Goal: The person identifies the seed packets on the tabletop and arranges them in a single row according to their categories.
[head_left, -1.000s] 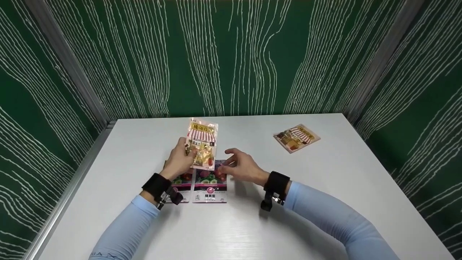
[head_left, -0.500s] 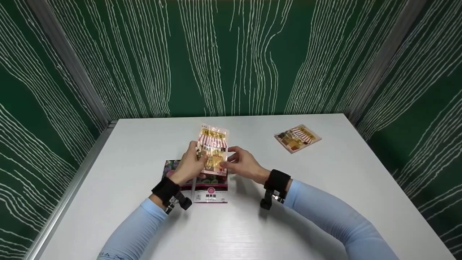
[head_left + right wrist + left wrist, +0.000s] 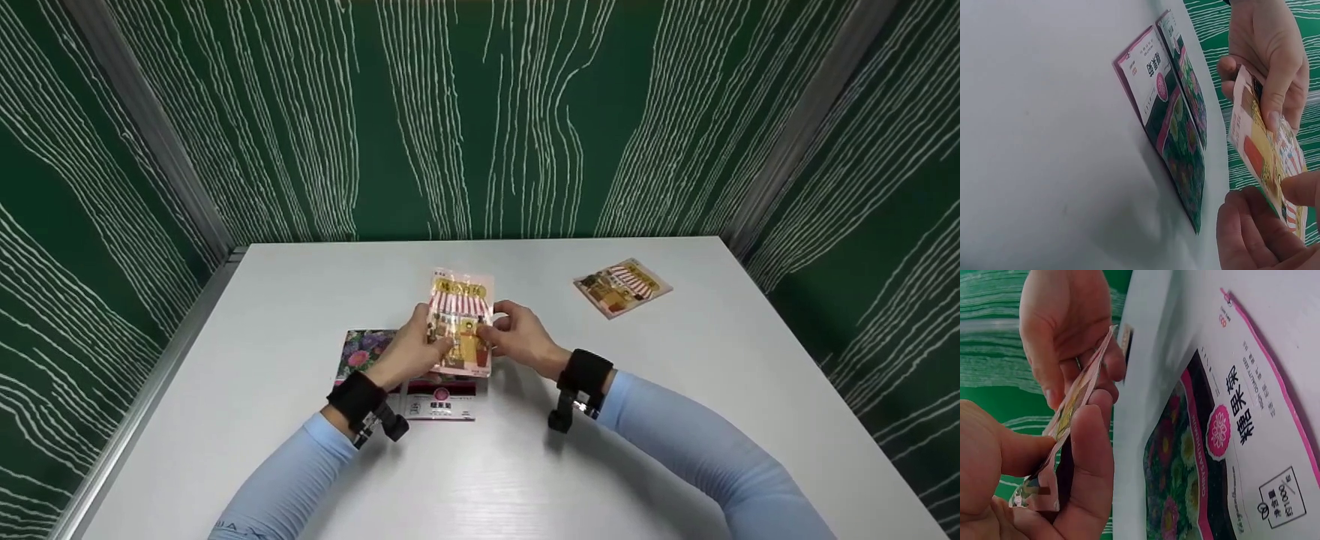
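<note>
Already two flowered packets (image 3: 409, 375) lie side by side at centre frame on the worktop (image 3: 525, 465). Both hands, left hand (image 3: 409, 352) and right hand (image 3: 521, 337), pinch a striped-awning packet (image 3: 461, 322) above them, not yet laid down; a matching packet (image 3: 622, 285) waits at upper right

The flat white-and-pink flower-print packet (image 3: 1230, 455) lying on the white bench (image 3: 1275, 320) bears large Chinese characters, seemingly "糖果绿", beside a pink round emblem; small print nearby reads "HIGH QUALITY SEED", and a boxed mark "1000".

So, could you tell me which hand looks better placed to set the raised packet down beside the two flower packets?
Probably the right hand. It pinches the striped-awning packet on the side facing bare table, while the left hand hangs over the flower packets and would have to cross them.
</note>
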The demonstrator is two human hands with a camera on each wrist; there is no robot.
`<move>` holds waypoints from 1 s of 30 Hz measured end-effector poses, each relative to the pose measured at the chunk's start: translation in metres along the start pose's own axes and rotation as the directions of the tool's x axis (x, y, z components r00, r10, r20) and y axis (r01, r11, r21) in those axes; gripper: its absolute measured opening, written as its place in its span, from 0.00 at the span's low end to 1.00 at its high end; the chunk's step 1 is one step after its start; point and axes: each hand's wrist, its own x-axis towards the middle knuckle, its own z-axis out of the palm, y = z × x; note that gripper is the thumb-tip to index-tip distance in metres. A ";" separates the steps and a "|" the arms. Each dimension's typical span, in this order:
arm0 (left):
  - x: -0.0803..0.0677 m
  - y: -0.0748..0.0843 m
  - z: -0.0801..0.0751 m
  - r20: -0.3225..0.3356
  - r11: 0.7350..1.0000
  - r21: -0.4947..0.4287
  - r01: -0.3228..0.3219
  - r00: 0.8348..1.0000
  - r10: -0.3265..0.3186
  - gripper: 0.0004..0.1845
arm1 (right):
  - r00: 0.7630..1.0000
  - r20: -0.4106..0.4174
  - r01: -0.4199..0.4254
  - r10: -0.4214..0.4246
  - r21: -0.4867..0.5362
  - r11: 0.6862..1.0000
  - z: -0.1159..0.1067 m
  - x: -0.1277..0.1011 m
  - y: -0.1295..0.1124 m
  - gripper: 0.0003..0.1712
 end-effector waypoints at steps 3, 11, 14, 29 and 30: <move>-0.001 0.003 0.003 0.031 1.000 0.013 0.019 0.999 -0.019 0.49 | 1.000 -0.008 -0.003 0.003 0.002 1.000 -0.004 0.000 0.001 0.30; 0.000 0.008 0.009 0.044 0.993 0.118 -0.011 0.999 0.005 0.50 | 0.999 -0.030 -0.010 0.012 0.035 0.999 -0.012 -0.002 0.003 0.30; 0.001 0.009 0.010 0.018 0.989 0.145 -0.002 1.000 -0.001 0.45 | 0.999 -0.033 -0.023 0.024 0.028 0.999 -0.014 -0.003 0.004 0.31; 0.009 0.013 0.022 -0.010 0.980 0.191 0.058 0.998 -0.057 0.36 | 0.996 -0.037 -0.084 0.081 -0.086 0.993 -0.035 -0.010 0.020 0.36; 0.009 0.013 0.023 -0.011 0.977 0.207 0.051 0.999 -0.050 0.36 | 0.996 -0.039 -0.085 0.082 -0.091 0.992 -0.035 -0.010 0.020 0.36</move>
